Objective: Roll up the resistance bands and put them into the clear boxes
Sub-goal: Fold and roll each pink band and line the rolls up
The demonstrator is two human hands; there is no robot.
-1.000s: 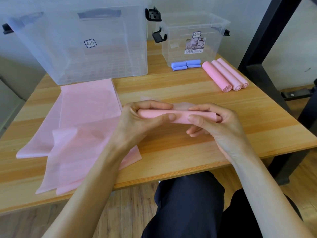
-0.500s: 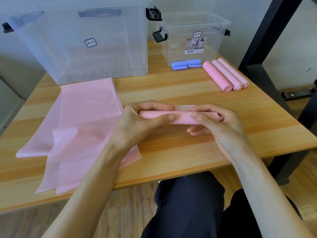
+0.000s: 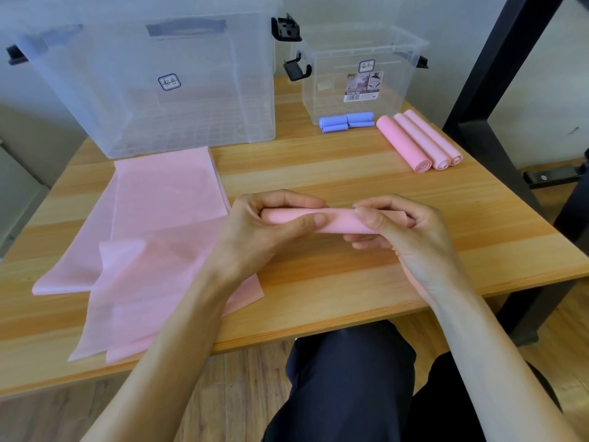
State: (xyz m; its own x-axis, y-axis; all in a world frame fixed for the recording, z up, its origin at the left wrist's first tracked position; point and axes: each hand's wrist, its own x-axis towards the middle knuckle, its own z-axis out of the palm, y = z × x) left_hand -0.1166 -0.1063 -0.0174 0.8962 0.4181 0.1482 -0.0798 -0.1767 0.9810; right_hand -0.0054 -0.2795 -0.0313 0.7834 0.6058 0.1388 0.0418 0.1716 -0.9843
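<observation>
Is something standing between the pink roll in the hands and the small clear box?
The blue rolls lie directly in front of the small clear box, but its top is open, so lifting the pink roll over them should work. Nothing else visible blocks.

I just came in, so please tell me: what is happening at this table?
A person is rolling a pink band, gripping it with the left hand and right hand. Three pink rolls and blue rolls lie on the table beside the small clear box. Flat pink bands wait.
</observation>
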